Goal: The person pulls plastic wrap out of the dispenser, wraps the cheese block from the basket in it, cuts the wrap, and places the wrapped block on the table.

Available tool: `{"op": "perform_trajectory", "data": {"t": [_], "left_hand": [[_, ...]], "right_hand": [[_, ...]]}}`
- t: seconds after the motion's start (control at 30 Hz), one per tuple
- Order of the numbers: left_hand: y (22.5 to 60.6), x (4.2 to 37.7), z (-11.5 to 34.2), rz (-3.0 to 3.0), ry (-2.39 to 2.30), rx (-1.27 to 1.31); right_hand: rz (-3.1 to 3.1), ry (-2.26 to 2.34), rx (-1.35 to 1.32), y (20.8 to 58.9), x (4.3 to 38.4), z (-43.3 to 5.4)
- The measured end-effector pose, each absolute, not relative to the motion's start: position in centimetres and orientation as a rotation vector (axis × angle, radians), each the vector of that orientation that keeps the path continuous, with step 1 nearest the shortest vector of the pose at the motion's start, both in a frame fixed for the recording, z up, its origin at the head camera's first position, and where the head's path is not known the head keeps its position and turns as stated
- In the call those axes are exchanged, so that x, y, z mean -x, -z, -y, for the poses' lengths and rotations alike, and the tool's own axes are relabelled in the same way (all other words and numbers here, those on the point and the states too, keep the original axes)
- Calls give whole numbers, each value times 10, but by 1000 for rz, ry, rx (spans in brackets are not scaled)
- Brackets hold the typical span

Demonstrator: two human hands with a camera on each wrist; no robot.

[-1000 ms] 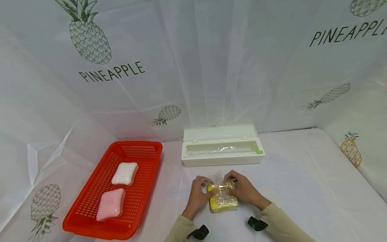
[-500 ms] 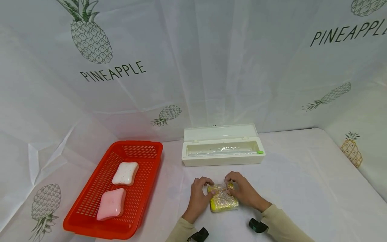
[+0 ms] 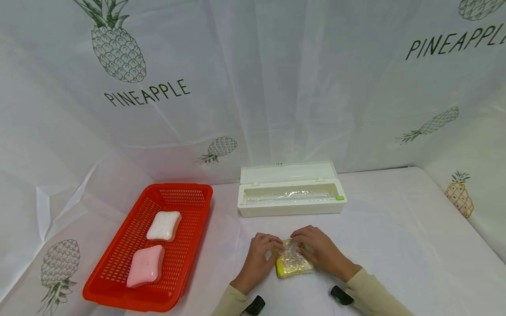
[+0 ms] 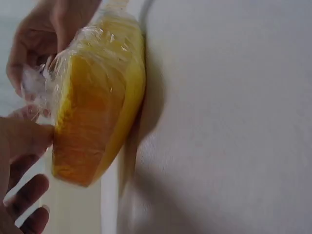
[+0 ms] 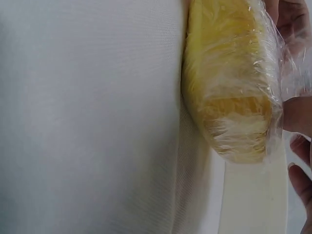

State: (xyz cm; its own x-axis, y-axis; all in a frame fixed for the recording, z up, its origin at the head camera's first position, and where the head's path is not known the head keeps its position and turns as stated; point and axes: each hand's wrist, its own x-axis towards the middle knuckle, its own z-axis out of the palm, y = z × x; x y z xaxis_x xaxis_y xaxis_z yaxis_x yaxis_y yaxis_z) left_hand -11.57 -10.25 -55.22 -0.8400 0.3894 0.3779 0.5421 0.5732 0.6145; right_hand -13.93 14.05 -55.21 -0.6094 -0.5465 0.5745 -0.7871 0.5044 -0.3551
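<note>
Two hands work at one yellow bar (image 3: 293, 266) in cling film (image 5: 298, 68), lying on the near part of the white table (image 3: 395, 259), slightly right of the middle. A second ago the film stood up in a loose tuft at the bar's far end; now, in the head view, it lies folded over the top and the fingers have closed in above it. The wrapping therefore looks well advanced, though the loose flap probably needs pressing flat.

The left hand (image 3: 257, 260) curls its thumb and fingers at the left side of the bar, seemingly pinching the film; the right hand (image 3: 321, 251) does likewise from the right.

The wrist views show what the head view hides: a crumpled bit of film stands off the bar's upper face between the fingertips, so the fold is not yet flat there. They also show wrinkled film over the bar's sides. Only the head view takes in the red basket (image 3: 130, 304) on the left, with the white soap (image 3: 163, 225) on its far side of the pink soap (image 3: 145, 266), and the whole of the open white box (image 3: 292, 210) beyond the hands.
</note>
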Motion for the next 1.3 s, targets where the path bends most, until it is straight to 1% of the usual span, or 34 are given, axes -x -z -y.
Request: {"op": "perform_trajectory", "data": {"t": [0.27,0.57,0.93,1.3], "left_hand": [[538,104,111,2628,651,1007],[537,93,114,2730,247,1091],[543,90,115,2701,113,1127],[546,88,113,2752,219,1053]], "right_hand": [[2280,-701,-1249,547,133,-150],[2339,-555,-1303,547,118,-164],[2437,-388,-1313,554,110,-169],[2383,-399,-1325,561,109,-167]]}}
